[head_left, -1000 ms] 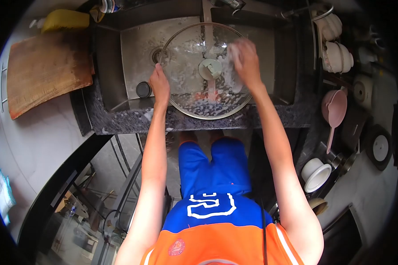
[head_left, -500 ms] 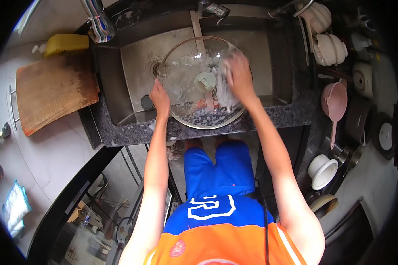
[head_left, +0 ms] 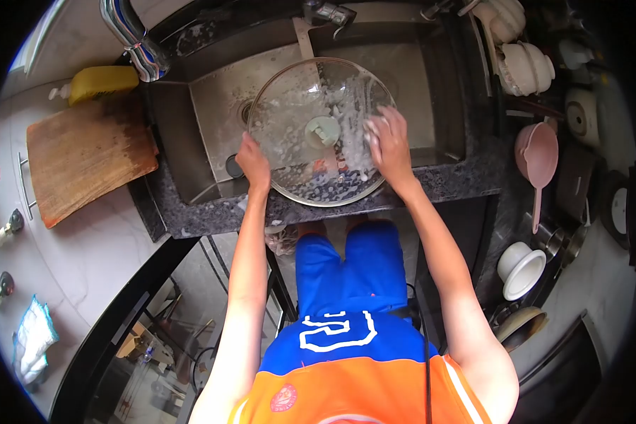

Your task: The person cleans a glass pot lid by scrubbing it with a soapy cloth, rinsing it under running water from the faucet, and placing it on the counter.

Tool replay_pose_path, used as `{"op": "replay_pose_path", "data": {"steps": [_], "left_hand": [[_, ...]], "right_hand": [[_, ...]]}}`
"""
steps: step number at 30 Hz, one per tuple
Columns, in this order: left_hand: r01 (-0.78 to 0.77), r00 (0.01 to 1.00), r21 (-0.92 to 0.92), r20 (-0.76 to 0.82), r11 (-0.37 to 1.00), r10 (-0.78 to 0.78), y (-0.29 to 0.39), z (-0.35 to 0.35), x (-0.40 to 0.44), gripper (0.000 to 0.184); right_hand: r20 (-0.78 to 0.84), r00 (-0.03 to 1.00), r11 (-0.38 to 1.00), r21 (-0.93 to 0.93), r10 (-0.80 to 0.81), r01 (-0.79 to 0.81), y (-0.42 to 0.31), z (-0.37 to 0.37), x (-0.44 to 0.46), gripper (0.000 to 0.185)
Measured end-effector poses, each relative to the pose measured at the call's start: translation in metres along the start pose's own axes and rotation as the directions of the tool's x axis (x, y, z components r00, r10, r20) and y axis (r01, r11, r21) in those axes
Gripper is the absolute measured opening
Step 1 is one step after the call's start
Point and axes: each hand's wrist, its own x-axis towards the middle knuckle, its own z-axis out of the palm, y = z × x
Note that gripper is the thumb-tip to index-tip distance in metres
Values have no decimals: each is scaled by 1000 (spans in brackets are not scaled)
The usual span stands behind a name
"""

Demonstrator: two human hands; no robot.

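A round glass pot lid (head_left: 290, 106) with a metal rim and a pale centre knob (head_left: 323, 132) is held over the double sink. White suds (head_left: 357, 116) streak its right half, and water drops cover the lower part. My left hand (head_left: 253, 161) is closed on the lid's left rim. At the right edge, my right hand (head_left: 391, 145) has its fingers curled in, with white foam on the fingertips. Whatever it may hold there is too small to make out.
The dark sink (head_left: 431, 92) has a faucet (head_left: 328, 14) at its back. Left are a wooden cutting board (head_left: 88, 159) and yellow bottle (head_left: 104, 83). On the right stand white bowls (head_left: 526, 68), a pink ladle-like pan (head_left: 537, 155) and a white pot (head_left: 523, 271).
My right hand has slid down and outward from the lid's upper right face to its right edge. My left hand keeps its grip on the rim. The view has shifted slightly.
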Motion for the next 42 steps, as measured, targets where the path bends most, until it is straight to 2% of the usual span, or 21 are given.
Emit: {"op": "replay_pose_path", "data": {"steps": [1, 3, 4, 6, 8, 9, 12, 14, 17, 19, 20, 22, 25, 27, 29, 34, 37, 38, 39, 41, 42], "left_hand": [[2, 1000, 6, -1, 1000, -2, 4, -4, -2, 44], [-329, 929, 159, -119, 931, 349, 19, -4, -3, 31], [-329, 929, 158, -126, 931, 349, 33, -7, -6, 31], [-647, 762, 167, 160, 744, 627, 59, -13, -16, 52], [-798, 592, 188, 425, 573, 684, 78, -8, -26, 82], [-796, 594, 188, 423, 575, 684, 82, -2, -32, 82], [-791, 601, 163, 384, 590, 701, 85, 12, -35, 116], [-792, 602, 179, 381, 584, 701, 83, 14, -35, 114], [-791, 606, 199, 380, 578, 698, 83, 15, -35, 113], [-784, 616, 210, 385, 585, 687, 82, 15, -36, 113], [-779, 622, 214, 383, 589, 683, 82, 15, -35, 113], [-773, 629, 218, 383, 596, 676, 82, 15, -37, 113], [-769, 634, 213, 378, 603, 674, 81, 15, -33, 115], [-779, 622, 217, 389, 589, 680, 81, 16, -35, 114], [-776, 627, 226, 381, 589, 680, 81, 16, -35, 114], [-771, 633, 227, 383, 595, 673, 80, 15, -35, 113], [-766, 639, 232, 374, 599, 672, 79, 15, -35, 113], [-768, 637, 229, 376, 599, 673, 78, 15, -35, 113], [-770, 633, 221, 380, 598, 675, 78, 16, -34, 113], [-764, 641, 220, 367, 607, 674, 78, 16, -34, 113], [-762, 643, 216, 364, 610, 674, 78, 15, -35, 113]], "right_hand": [[35, 999, 999, 20, 40, -41, -6, -7, -12, 37], [65, 996, 997, 35, 69, -71, -9, -11, -16, 38], [75, 994, 996, 39, 78, -81, -8, -11, -14, 38], [84, 993, 995, 47, 84, -89, -8, -11, -14, 38], [91, 993, 997, 40, 69, -73, -7, -12, -14, 38], [92, 994, 997, 39, 67, -70, -9, -13, -14, 38], [99, 993, 997, 35, 58, -62, -5, -10, -1, 37], [157, 970, 983, 30, -183, 181, 10, 3, 24, 34], [133, 983, 992, -15, -125, 128, 27, 30, 80, 30], [149, 989, 999, 49, 10, -18, 29, 37, 98, 27], [152, 988, 998, 55, 3, -12, 25, 36, 90, 27], [117, 978, 985, 56, -171, 166, 14, 22, 53, 27], [176, 959, 972, 119, -221, 202, 7, 13, 39, 27], [201, 944, 965, 77, -262, 252, 26, 28, 72, 27], [206, 977, 995, 97, -49, 29, 28, 44, 118, 25], [191, 934, 952, 118, -302, 283, 3, 41, 81, 27], [315, 900, 952, 159, -301, 263, -5, 24, 68, 29], [269, 894, 932, 139, -360, 334, 8, 33, 77, 28], [268, 892, 931, 141, -363, 337, 16, 46, 96, 28], [203, 971, 991, 73, -127, 115, 27, 66, 132, 26], [213, 967, 988, 93, -142, 124, 23, 68, 140, 24]]}}
